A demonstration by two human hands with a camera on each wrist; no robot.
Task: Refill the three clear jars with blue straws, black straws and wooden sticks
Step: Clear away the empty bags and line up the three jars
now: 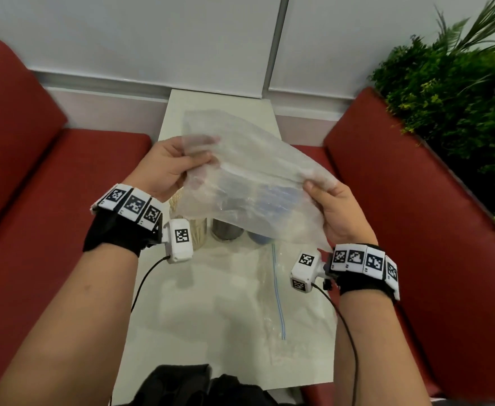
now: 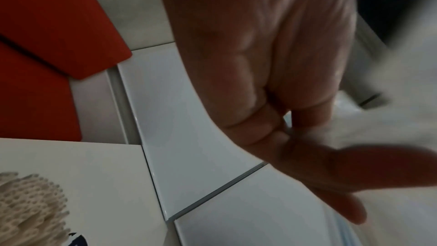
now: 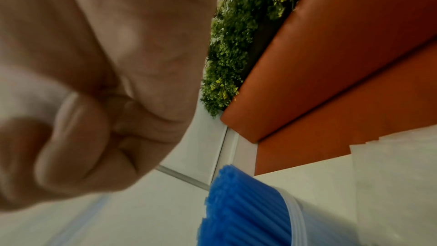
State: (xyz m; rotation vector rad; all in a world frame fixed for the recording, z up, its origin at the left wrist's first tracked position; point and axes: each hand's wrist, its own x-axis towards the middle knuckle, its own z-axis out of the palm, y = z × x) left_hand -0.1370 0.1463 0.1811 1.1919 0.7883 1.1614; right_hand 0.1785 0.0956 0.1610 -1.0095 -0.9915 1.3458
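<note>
White table (image 1: 181,303) between red benches (image 1: 64,171) — greenery (image 1: 451,92) beyond.

The left hand (image 1: 164,165) and the right hand (image 1: 335,212) are showing bare, ungloved. Just behind each hand a black fabric wrist wrap is sitting, and a band of white blocks printed with black square markers is running around it. On the inner side of each wrist a small white camera box is hanging, bearing the same markers and trailing a thin black cable along the forearm.
</note>
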